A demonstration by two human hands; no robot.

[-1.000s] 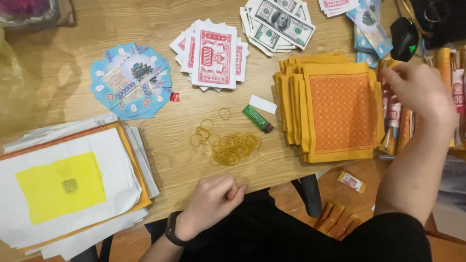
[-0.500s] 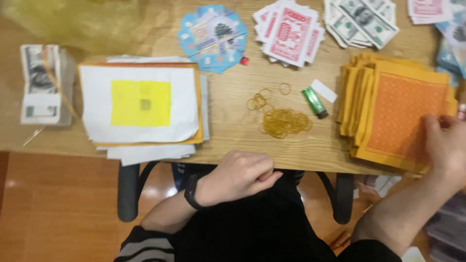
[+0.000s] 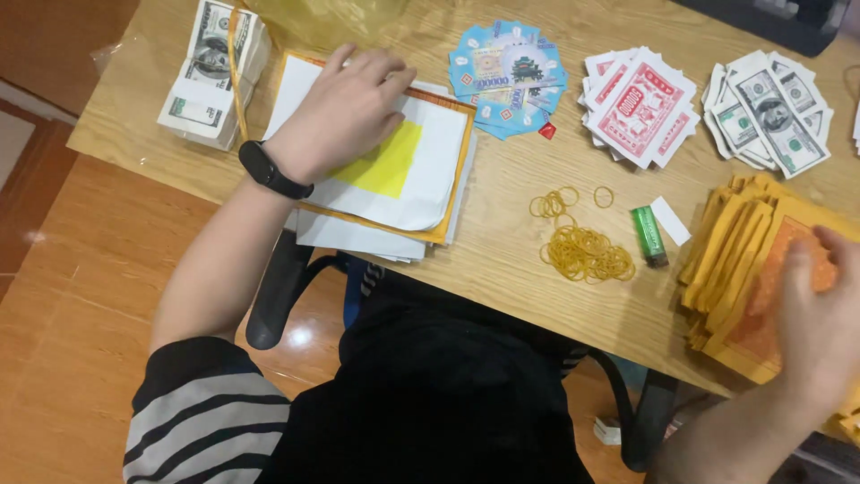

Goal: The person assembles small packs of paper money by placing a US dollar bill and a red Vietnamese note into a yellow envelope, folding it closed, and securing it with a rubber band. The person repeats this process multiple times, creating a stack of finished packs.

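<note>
Paper sheets (image 3: 403, 193) under the flat, open left hand (image 3: 345, 112) looked light, limp and slippery, best pinched at an edge, while the right hand (image 3: 820, 314) pressed open-palmed on the orange stack (image 3: 730, 260).

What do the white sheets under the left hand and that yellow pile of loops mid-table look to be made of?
The white sheets under the left hand look like thin matt paper: flat, with a soft curled corner, a yellow square printed on top and an orange border beneath. The yellow loops look like rubber bands: thin, limp rings lying tangled in a heap, slightly translucent amber. Neither can be confirmed by look alone.
</note>
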